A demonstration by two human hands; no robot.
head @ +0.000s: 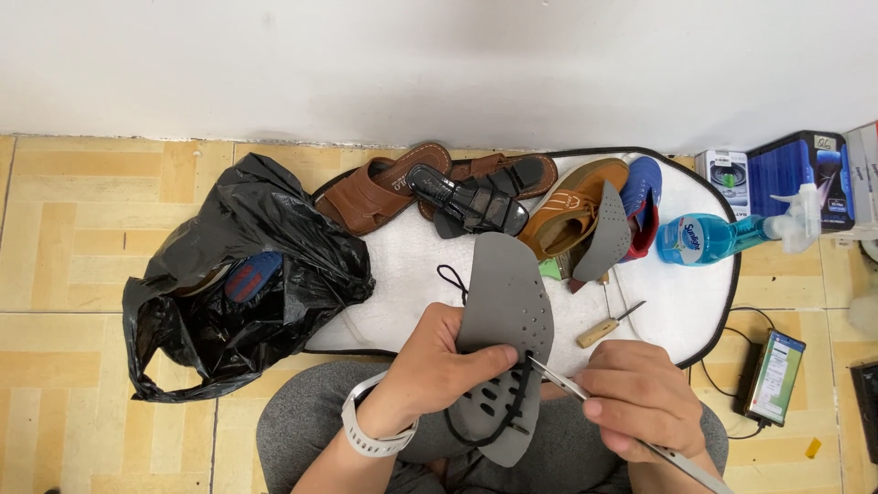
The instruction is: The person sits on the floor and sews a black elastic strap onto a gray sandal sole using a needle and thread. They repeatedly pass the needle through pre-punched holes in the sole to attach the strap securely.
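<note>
Head view: grey insole with black cord threaded through its holes sits over the lap, between both hands. Left hand pinches the insole edge, thumb on top. Right hand is closed round a metal needle tool, tip at a hole just beside the left thumb. Risk: a slip drives the tip into that thumb, or tears the hole. Awl lies just beyond the right hand; shoes farther out, black bag beyond the left.
</note>
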